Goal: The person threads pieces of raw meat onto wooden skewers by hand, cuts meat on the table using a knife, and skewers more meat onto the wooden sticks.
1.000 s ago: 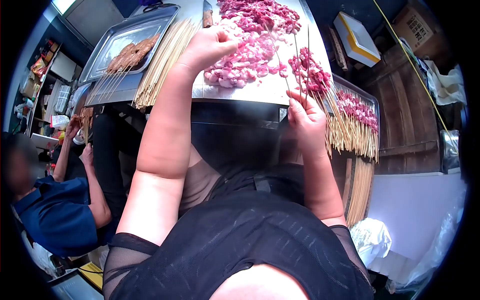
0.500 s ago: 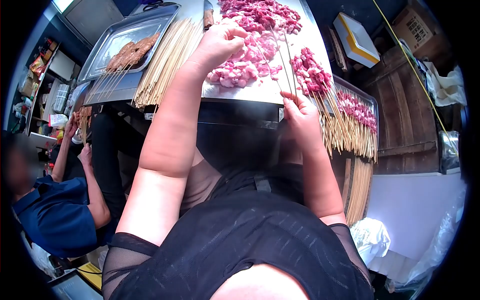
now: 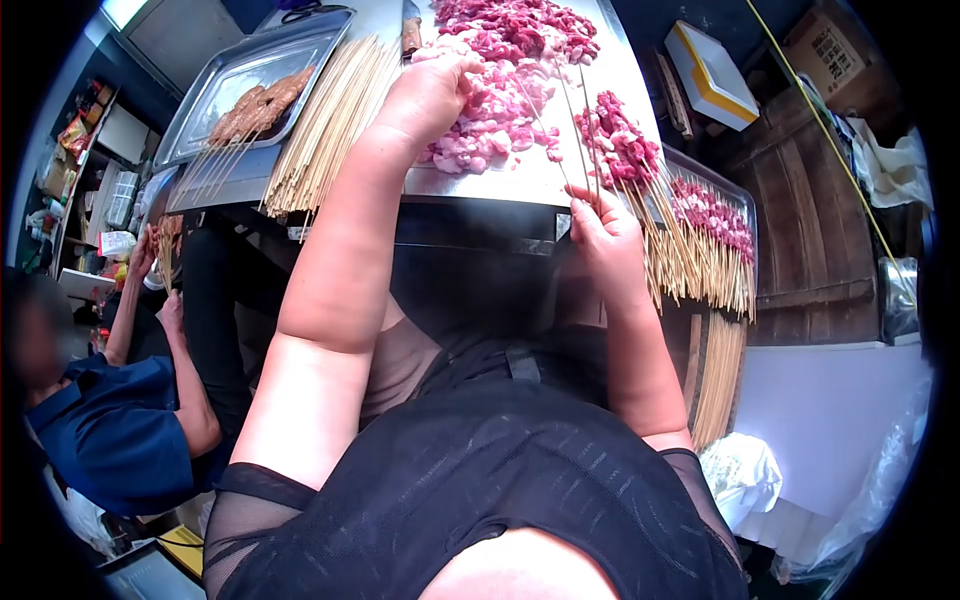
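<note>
Skewers (image 3: 573, 122) sit clamped in the right hand's (image 3: 608, 238) grip by the worktop (image 3: 428, 184) edge; the left hand (image 3: 425, 98) is at the raw meat (image 3: 500, 105), its grip too hidden to tell.

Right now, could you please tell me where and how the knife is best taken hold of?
I would take the knife by its brown handle, coming from your side of the table: the handle points towards you and the blade away, so that grip should keep your fingers off the edge. The left hand is nearest.
</note>
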Available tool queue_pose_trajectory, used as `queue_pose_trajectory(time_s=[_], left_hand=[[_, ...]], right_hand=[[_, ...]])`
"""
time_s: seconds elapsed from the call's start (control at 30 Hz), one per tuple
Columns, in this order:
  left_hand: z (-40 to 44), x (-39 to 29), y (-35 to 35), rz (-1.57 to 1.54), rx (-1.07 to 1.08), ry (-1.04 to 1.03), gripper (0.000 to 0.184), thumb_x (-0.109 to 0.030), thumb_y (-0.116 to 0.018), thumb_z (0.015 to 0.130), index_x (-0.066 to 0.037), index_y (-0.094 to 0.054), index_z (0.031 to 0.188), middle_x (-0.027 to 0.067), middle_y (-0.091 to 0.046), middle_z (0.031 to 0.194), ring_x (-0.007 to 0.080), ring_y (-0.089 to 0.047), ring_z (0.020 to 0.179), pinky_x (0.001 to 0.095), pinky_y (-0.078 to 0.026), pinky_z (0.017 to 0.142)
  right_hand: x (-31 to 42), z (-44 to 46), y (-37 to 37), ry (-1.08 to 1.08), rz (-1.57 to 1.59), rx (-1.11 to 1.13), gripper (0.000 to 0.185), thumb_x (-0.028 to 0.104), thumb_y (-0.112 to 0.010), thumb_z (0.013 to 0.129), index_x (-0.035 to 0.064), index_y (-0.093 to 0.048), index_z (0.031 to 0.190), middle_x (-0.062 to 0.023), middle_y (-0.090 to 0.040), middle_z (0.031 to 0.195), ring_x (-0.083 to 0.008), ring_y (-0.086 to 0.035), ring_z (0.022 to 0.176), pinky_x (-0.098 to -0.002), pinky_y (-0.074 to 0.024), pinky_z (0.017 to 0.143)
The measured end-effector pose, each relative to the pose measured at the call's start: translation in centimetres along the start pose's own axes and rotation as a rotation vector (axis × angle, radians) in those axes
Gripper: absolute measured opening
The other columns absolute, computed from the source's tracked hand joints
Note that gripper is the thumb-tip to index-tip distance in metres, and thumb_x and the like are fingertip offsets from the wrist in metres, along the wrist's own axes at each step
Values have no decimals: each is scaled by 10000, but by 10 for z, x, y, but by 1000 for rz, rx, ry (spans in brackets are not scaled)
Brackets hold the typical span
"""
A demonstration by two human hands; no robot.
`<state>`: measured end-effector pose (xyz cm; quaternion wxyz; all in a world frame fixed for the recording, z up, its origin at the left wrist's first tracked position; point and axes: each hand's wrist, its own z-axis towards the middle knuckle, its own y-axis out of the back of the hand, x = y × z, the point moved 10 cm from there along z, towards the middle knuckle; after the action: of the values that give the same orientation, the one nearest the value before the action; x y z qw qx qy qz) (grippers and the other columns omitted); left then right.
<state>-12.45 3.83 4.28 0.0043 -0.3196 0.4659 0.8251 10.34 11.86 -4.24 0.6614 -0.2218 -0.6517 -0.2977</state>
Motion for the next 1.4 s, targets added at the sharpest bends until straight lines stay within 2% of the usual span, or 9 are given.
queue_pose_trajectory(time_s=[0.13, 0.27, 0.4, 0.5, 0.53, 0.6, 0.73, 1.0, 1.4], left_hand=[[-7, -21, 28, 423, -228, -142, 283, -24, -525, 829, -99, -610, 1089, 107, -638, 898, 261, -613, 878, 348, -484, 820], [-1, 14, 30, 402, -77, 159, 177, -54, -554, 829, -53, -633, 988, 139, -634, 869, 300, -602, 878, 358, -475, 809], [3, 26, 35, 389, -100, 161, 152, -93, -539, 829, -26, -629, 931, 192, -624, 930, 305, -621, 846, 370, -506, 754], [-2, 43, 18, -535, -66, 412, 241, -224, -560, 906, 6, -612, 956, 103, -643, 828, 170, -643, 744, 274, -539, 561], [-1, 43, 13, -536, -67, 412, 241, -224, -560, 906, 6, -612, 956, 103, -643, 828, 170, -643, 744, 274, -539, 561], [-4, 38, -16, -1279, -42, 511, 263, -204, -514, 927, 35, -562, 1026, 149, -630, 893, 220, -653, 777, 322, -582, 638], [-5, 1, -36, -1727, 72, 478, 286, -169, -421, 959, 79, -453, 1099, 269, -548, 1085, 336, -587, 1011, 393, -539, 862], [1, 0, -37, -1627, 66, 383, 219, -65, -399, 948, 104, -434, 1083, 302, -523, 1124, 364, -562, 1057, 388, -524, 890], [-1, -21, -47, -1939, 95, 350, 297, -229, -404, 966, 13, -526, 1086, 208, -591, 1092, 320, -569, 1060, 440, -472, 945]], right_hand=[[-5, -2, -2, -26, -9, 30, 212, 93, -533, 904, 5, -599, 1084, 61, -481, 657, -3, -399, 566, -154, -302, 504], [-5, -3, -2, -50, -24, 23, 214, 89, -532, 903, 6, -598, 1089, 62, -481, 661, -3, -403, 568, -154, -307, 507], [-2, -4, -5, -49, -11, 37, 214, 87, -531, 904, 0, -598, 1087, 62, -485, 675, -4, -409, 579, -153, -318, 521], [0, -5, -8, -20, 34, 37, 222, 101, -539, 901, -1, -608, 1085, 54, -495, 644, -10, -422, 564, -161, -336, 515], [3, -5, -8, 5, 70, 34, 230, 115, -546, 899, 0, -617, 1085, 47, -502, 608, -14, -432, 544, -171, -349, 503], [5, -7, -11, 11, 68, 48, 230, 114, -546, 899, 1, -616, 1087, 48, -503, 611, -14, -431, 544, -169, -349, 504], [10, -10, -17, 3, 40, 74, 234, 112, -550, 898, 3, -612, 1095, 47, -505, 617, -14, -429, 542, -170, -352, 502], [10, -8, -9, 1, 57, 31, 232, 106, -540, 902, -4, -606, 1094, 47, -501, 624, -14, -421, 534, -168, -341, 490], [19, -9, -8, 29, 42, 24, 226, 96, -532, 904, -2, -608, 1093, 49, -494, 611, -10, -417, 531, -166, -332, 484]])
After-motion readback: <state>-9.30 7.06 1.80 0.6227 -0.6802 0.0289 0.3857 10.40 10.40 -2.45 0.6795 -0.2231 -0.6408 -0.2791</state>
